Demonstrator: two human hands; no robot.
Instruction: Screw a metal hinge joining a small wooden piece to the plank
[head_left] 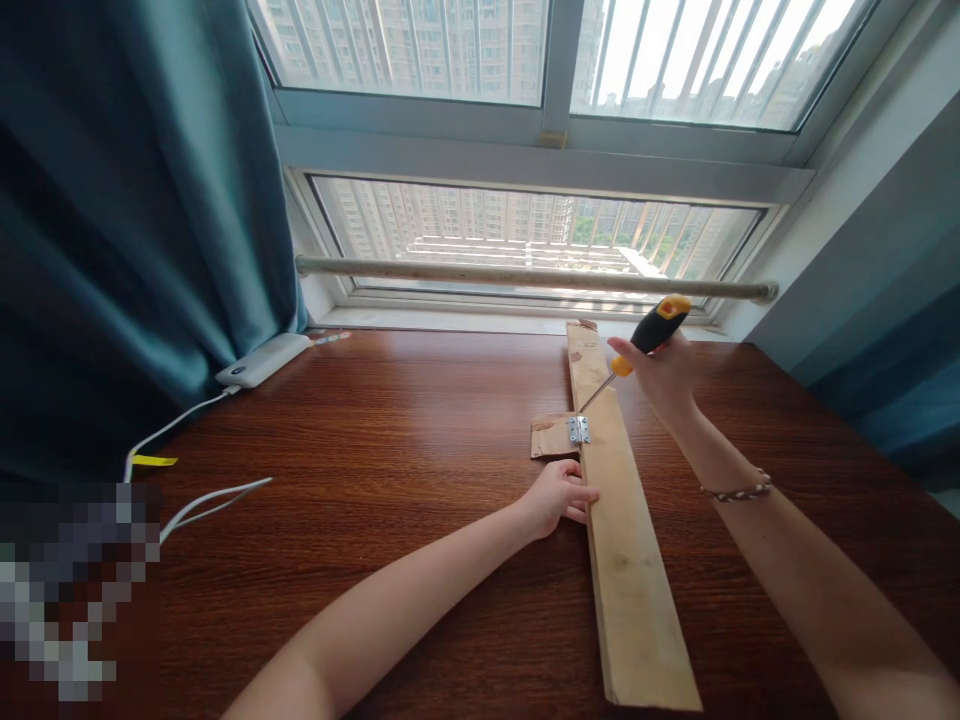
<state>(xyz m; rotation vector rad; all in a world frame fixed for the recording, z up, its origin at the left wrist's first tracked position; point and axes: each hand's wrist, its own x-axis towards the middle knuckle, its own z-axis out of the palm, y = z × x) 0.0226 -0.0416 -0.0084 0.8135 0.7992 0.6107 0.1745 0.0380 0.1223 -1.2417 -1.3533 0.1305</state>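
A long pale wooden board (634, 560) lies lengthwise on the brown table. A metal hinge (579, 430) sits across its left edge, partly over a small brown piece (551, 437) that looks like wood or cardboard. My left hand (559, 495) grips the board's left edge just below the hinge, thumb on top and fingers at the side. In my right hand (667, 375) is a screwdriver (656, 325) with a black and yellow handle, held at a slant. Its tip comes down at the hinge's upper edge; whether it touches a screw is too small to tell.
The wood-grain table (390, 420) reaches to the window sill, where a horizontal rail (525, 272) runs across. A white power strip or adapter (264, 360) with white cables (210, 500) lies at the left by the blue curtain (150, 200). The lower left corner is pixelated.
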